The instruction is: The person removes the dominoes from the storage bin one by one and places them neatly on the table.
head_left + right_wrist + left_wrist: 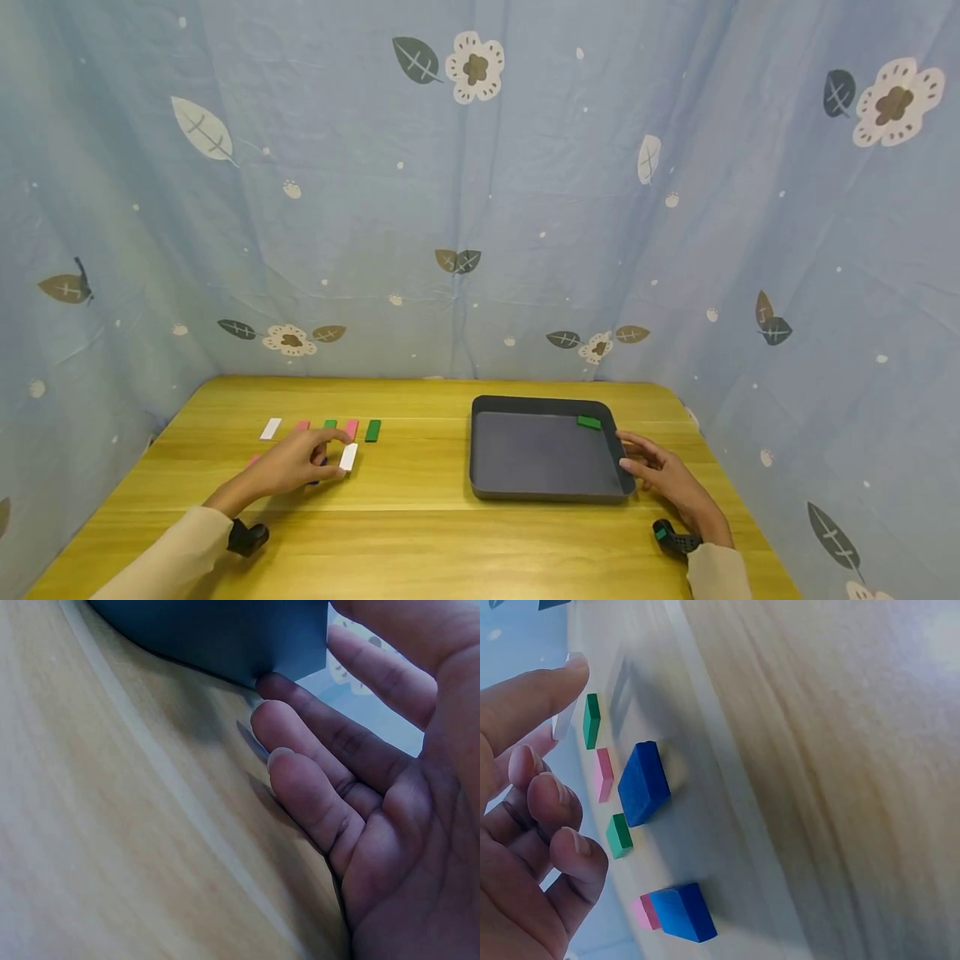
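Note:
My left hand (288, 463) pinches a small white block (348, 457) between thumb and index finger, raised over the left part of the table. In the left wrist view its other fingers curl loosely, beside a blue block (644, 784) and another blue block (681, 913) standing on the wood. Behind the hand lie a green block (372, 431), a pink block (351, 429) and a white block (271, 429). At the right wall of a dark grey tray (551, 497), my right hand (670, 477) rests its thumb and fingertips, the fingers fairly straight.
One green block (588, 422) lies inside the tray at its far right corner. More pink and green blocks are partly hidden behind the left hand. The wooden table (420, 550) ends at a blue patterned curtain (360, 208) at the back and sides. Both wrists wear dark straps.

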A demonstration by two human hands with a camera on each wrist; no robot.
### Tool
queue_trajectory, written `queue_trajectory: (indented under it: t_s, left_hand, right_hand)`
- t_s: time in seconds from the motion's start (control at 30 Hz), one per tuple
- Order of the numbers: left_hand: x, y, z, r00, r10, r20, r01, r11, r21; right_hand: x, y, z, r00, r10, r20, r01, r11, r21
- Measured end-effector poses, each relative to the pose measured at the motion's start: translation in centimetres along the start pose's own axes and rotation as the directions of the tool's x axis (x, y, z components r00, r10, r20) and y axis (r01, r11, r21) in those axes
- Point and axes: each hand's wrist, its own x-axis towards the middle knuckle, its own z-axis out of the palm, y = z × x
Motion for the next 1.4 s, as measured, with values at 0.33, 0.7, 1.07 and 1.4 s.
queue_trajectory:
  t_s: [0.33, 0.7, 1.07, 1.4]
  left_hand:
    - [-0.39, -0.37, -0.08, 1.000, -0.005, 0.012, 0.005, 1.000, 0.029]
    - [-0.32, -0.89, 0.32, 0.998, -0.062, 0.024, 0.061, 0.998, 0.032]
    - [-0.31, -0.95, 0.40, 0.997, -0.063, 0.036, 0.061, 0.997, 0.042]
    - [-0.02, -0.47, 0.08, 0.999, -0.040, 0.022, 0.040, 0.999, -0.005]
  right_hand:
    - [0.00, 0.35, 0.11, 0.999, 0.013, -0.031, -0.013, 1.000, -0.005]
    - [-0.04, 0.03, 0.02, 1.000, 0.003, -0.018, -0.004, 1.000, -0.004]
    - [-0.04, -0.28, 0.01, 1.000, 0.006, -0.014, -0.006, 1.000, 0.001]
    - [-0.21, -0.23, 0.22, 1.000, 0.004, -0.022, -0.004, 1.000, -0.001]
